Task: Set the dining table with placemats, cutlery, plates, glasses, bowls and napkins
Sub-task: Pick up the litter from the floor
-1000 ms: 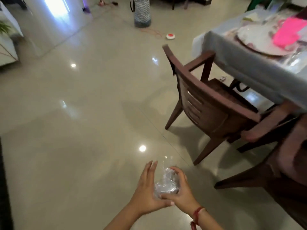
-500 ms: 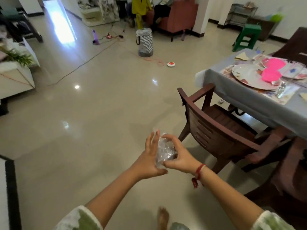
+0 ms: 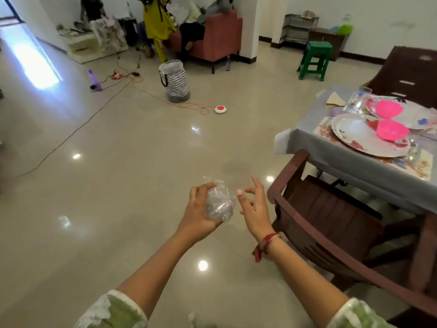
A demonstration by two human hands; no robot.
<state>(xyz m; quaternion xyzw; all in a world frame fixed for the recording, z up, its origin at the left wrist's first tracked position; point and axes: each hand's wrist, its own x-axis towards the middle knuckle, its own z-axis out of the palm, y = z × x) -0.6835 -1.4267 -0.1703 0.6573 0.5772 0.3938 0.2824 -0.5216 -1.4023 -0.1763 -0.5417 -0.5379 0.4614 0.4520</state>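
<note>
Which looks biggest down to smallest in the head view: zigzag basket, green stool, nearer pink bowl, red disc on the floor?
1. zigzag basket and green stool: about alike, and the stool stands farther off, so unranked.
2. nearer pink bowl.
3. red disc, plainly smallest.

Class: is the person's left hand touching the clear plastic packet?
Touching. The head view shows the left hand gripping the clear plastic packet, fingers curled round it.

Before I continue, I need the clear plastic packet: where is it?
Head view, low centre: the left hand grips the clear plastic packet, beside the right hand, left of the chair.
</note>
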